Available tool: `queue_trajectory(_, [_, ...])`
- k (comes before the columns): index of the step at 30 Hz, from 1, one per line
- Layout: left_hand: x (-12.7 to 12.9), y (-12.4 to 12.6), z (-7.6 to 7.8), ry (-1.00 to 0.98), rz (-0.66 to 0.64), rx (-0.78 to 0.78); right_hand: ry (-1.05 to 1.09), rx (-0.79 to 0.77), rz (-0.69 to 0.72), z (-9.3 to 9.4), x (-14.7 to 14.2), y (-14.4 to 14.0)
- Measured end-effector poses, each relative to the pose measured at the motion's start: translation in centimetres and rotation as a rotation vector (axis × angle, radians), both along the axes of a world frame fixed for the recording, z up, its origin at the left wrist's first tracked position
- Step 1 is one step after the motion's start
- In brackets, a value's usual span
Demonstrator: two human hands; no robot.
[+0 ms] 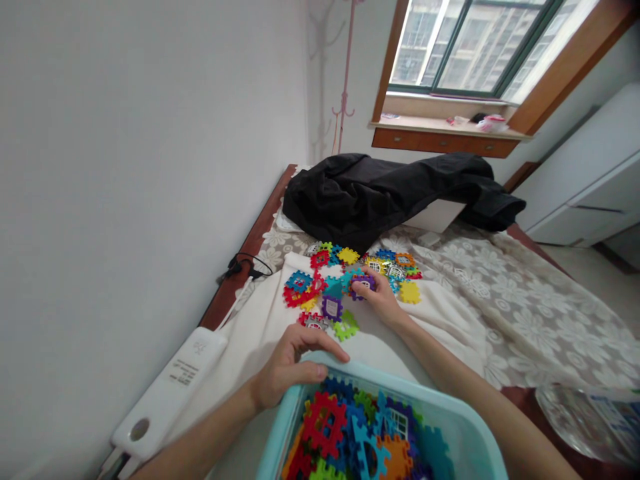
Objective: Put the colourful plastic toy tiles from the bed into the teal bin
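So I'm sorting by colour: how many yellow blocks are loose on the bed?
2 clearly: one yellow block at the back of the pile near the black coat, another beside the right hand. Others may be hidden under the pile.

A purple tile (pixel 361 285), square with notched edges and a pale window at its middle, sits in the fingers of the right hand (pixel 381 297), lifted just off the bed among a loose scatter of tiles (pixel 350 280) in red, blue, yellow, orange and green. That scatter lies flat on the white cloth, far of the tub (pixel 450 427). The tub, pale blue plastic, stands nearest, heaped with more tiles; the left hand (pixel 290 365) grips its far-left rim.
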State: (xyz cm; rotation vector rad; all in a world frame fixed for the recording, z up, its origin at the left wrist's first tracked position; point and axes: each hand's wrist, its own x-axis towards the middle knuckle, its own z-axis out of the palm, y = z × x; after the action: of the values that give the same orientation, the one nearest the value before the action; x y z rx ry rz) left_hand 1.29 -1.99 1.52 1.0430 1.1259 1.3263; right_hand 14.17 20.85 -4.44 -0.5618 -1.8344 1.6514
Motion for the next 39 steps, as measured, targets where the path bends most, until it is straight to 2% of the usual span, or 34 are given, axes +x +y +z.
queue_trajectory(3, [0.0,-0.1,0.0,-0.004,0.010,-0.016,0.053,-0.109,0.037,0.7,0.4,0.3])
queue_trajectory(5, [0.0,-0.1,0.0,-0.019,0.007,-0.020,0.075,-0.143,0.137,2.5,1.3,0.2])
queue_trajectory(7, [0.0,0.0,0.2,-0.042,-0.014,-0.024,0.073,-0.103,0.322,5.6,2.7,-0.3])
queue_trajectory(11, [0.0,0.3,0.4,-0.027,-0.049,-0.045,0.037,0.149,0.797,12.7,5.1,-2.3])
queue_trajectory(12, [0.0,0.3,0.4,-0.016,-0.043,-0.043,0.040,0.195,0.856,13.8,5.2,-2.7])
queue_trajectory(13, [0.0,0.2,0.3,-0.013,-0.032,-0.038,0.055,0.226,0.856,14.3,5.1,-2.9])
queue_trajectory(15, [0.0,0.1,0.1,-0.027,-0.012,-0.029,0.082,0.283,0.711,13.5,4.4,-2.9])
queue_trajectory(17, [0.1,0.0,-0.1,-0.049,-0.001,-0.022,0.058,0.378,0.473,10.6,3.2,-2.3])
queue_trajectory(19, [0.0,-0.1,-0.3,-0.040,0.007,-0.010,-0.047,0.564,0.293,6.9,1.9,-1.4])
queue_trajectory(20, [0.0,-0.2,-0.4,-0.020,0.014,-0.004,-0.103,0.669,0.253,5.2,1.4,-1.1])
queue_trajectory(22, [0.0,-0.4,-0.4,0.030,0.033,0.009,-0.221,0.856,0.260,2.4,0.8,-0.7])
queue_trajectory(24, [0.0,-0.6,-0.3,0.082,0.032,0.031,-0.294,0.976,0.292,0.8,0.5,-0.7])
queue_trajectory(28, [0.5,-0.8,0.6,0.195,-0.050,0.063,-0.275,1.037,0.268,0.1,0.5,-0.9])
queue_trajectory(32, [0.9,-0.2,1.9,0.096,-0.331,0.043,-0.217,0.981,0.178,-0.2,0.7,-0.7])
queue_trajectory(34, [0.8,0.3,2.3,0.125,-0.429,0.019,-0.150,0.948,0.168,-0.5,0.8,-0.6])
queue_trajectory(37, [0.6,0.7,2.5,0.247,-0.456,0.007,-0.053,0.967,0.132,-1.0,0.9,-0.7])
queue_trajectory(39, [0.5,0.7,2.4,0.248,-0.455,0.003,-0.050,0.997,0.132,-1.2,0.8,-0.7])
